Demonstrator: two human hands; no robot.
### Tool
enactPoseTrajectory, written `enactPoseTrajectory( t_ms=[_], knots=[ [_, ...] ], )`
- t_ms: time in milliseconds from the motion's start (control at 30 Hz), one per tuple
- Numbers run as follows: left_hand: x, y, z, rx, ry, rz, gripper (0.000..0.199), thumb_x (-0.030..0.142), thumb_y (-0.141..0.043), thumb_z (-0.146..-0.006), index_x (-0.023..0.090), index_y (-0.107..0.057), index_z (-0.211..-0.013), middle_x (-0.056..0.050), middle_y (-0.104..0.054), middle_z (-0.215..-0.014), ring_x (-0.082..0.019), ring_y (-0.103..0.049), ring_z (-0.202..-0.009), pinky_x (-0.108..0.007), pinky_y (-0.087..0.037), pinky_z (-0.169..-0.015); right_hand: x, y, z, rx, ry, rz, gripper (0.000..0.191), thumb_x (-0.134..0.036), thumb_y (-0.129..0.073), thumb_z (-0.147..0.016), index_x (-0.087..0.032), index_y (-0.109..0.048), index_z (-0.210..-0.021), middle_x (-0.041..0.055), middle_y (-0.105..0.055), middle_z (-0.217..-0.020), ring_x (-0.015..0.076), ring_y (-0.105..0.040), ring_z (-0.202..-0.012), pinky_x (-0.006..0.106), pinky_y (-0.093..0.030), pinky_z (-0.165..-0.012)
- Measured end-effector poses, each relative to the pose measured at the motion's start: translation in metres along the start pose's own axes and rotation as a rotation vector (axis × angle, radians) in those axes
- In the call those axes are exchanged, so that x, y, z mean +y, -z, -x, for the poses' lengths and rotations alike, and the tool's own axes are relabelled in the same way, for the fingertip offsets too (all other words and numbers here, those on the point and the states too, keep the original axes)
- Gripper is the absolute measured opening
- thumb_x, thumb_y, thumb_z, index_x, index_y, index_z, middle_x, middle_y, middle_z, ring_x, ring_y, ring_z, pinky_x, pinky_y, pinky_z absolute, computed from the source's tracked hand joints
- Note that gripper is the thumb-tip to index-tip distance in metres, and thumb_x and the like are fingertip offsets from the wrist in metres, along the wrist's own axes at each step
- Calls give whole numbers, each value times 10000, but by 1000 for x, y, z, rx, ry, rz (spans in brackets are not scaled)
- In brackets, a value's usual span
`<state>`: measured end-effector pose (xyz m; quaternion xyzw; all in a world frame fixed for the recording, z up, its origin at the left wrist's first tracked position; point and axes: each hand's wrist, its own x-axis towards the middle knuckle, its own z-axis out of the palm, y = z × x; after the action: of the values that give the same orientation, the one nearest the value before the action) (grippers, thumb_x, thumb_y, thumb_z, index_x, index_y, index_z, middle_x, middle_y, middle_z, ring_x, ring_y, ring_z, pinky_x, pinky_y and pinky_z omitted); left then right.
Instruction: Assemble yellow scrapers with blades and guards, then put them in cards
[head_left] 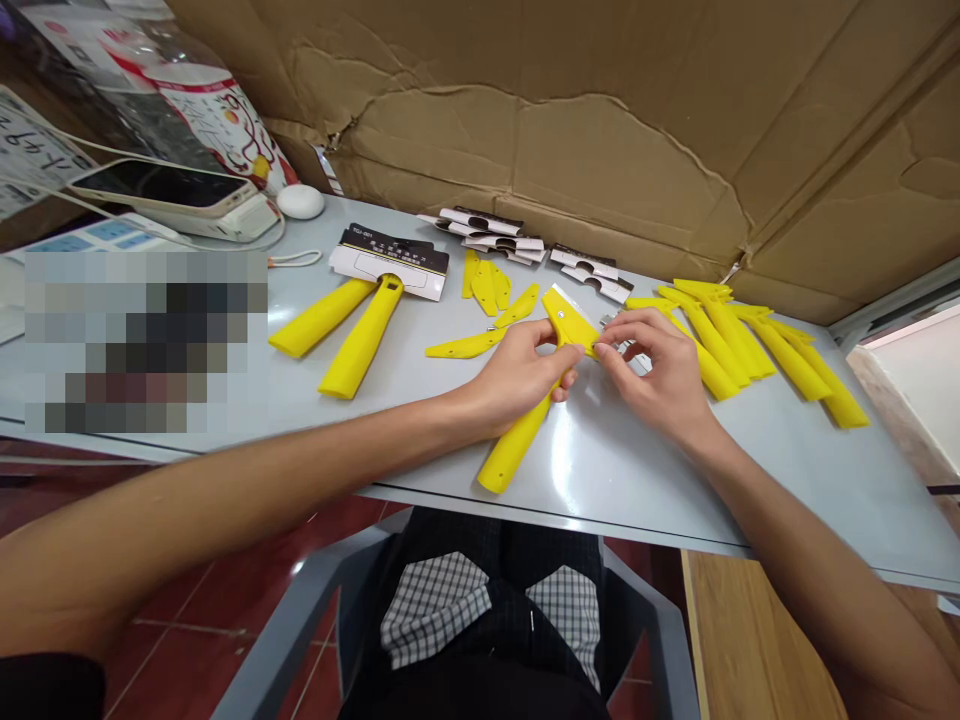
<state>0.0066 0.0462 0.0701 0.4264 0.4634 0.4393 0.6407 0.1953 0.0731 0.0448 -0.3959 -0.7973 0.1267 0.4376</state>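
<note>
We hold a yellow scraper (pixel 517 445) at the tabletop (pixel 885 480), its handle aimed at 7 o'clock and its head at 1 o'clock. Our left hand (pixel 521 372) wraps its neck, thumb pressed on the head; our right hand (pixel 660 365) brings thumb and forefinger close together at the head's 4 o'clock corner, though we cannot tell what they pinch. From the scraper, 2 carded handles (pixel 362 338) lie at 10 o'clock, loose yellow plates (pixel 484 286) near 11, folded cards (pixel 506 243) around 12, more yellow handles (pixel 741 338) between 2 and 3
</note>
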Motion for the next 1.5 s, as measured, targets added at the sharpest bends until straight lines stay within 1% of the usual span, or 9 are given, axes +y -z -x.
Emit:
enactPoseTrajectory(
  t_ms=[267,467,633,933,1100,1367,1500],
  knots=[
    [1,-1,0,-3,2,-9,185,19,-584,-1023,142,-607,-886,46,-570,-683,-45,-500,-504,-240,-373,-502,-1,2,-1,-8,50,53,87,-183,-690,-943,-237,-753,-915,76,-754,-1018,233,-715,-924,391,-575,-718],
    [2,-1,1,7,13,-4,194,12,-576,-1024,144,-604,-884,45,-568,-678,-48,-498,-499,-238,-369,-498,0,2,-1,-19,84,54,99,-168,-669,-948,-238,-737,-964,68,-739,-1007,209,-680,-859,372,-564,-691],
    [3,-2,1,14,22,0,205,12,-567,-1028,145,-604,-876,42,-570,-674,-49,-497,-496,-238,-375,-503,2,3,0,-36,140,62,170,-119,-633,-947,-240,-743,-993,79,-735,-1033,226,-701,-937,382,-572,-730],
    [2,0,1,7,0,-19,212,30,-585,-1019,153,-605,-847,36,-565,-661,-59,-499,-506,-241,-380,-512,4,4,-1,-27,190,73,235,-71,-586,-926,-244,-736,-977,71,-730,-1033,228,-714,-949,393,-570,-754],
    [3,0,2,9,2,-22,221,30,-585,-1020,153,-603,-837,33,-566,-664,-59,-503,-510,-238,-387,-520,4,4,0,-30,177,85,243,-77,-587,-921,-248,-747,-986,72,-732,-1053,232,-719,-952,396,-574,-755],
    [3,-1,1,11,16,-19,214,36,-583,-1024,154,-596,-846,31,-570,-676,-59,-501,-513,-237,-394,-525,2,5,-1,-30,184,87,204,-86,-589,-923,-229,-730,-959,75,-726,-1026,221,-708,-925,388,-569,-753],
    [2,0,1,4,10,-18,198,41,-585,-1022,152,-600,-858,30,-572,-688,-55,-502,-512,-236,-399,-527,2,5,-1,-39,151,76,195,-101,-589,-929,-244,-713,-976,74,-724,-1037,229,-701,-932,397,-571,-747]
  ],
)
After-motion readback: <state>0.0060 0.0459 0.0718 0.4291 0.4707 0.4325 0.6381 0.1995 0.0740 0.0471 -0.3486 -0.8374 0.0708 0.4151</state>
